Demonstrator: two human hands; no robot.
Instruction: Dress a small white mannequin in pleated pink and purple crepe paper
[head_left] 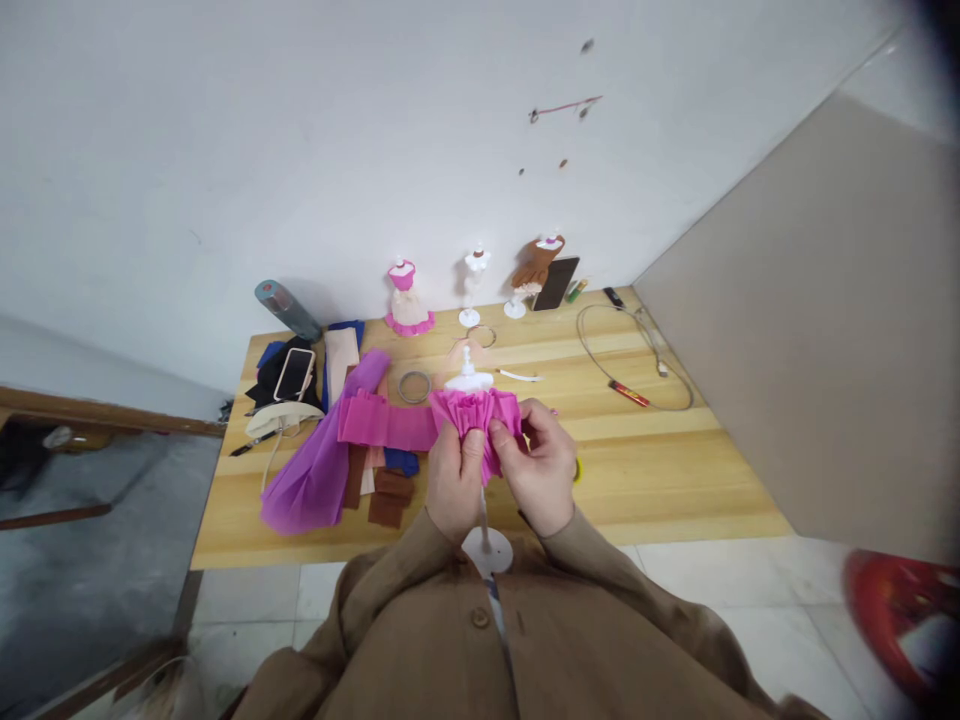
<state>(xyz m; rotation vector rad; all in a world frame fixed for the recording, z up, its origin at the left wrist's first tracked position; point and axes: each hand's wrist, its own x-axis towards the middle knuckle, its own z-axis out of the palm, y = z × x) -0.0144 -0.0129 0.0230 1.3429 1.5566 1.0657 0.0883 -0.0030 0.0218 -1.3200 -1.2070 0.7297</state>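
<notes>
Around the tape ring on the table: a phone left, three small mannequins behind, a cable loop far right, purple tulle just left.

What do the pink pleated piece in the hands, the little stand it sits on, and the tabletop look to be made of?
Pink pleated piece: likely crepe paper or thin fabric, matte, holding sharp folds. Little stand: apparently white plastic, smooth and slightly glossy. Tabletop: light wood planks or a wood-look laminate, with visible grain and seams.
</notes>
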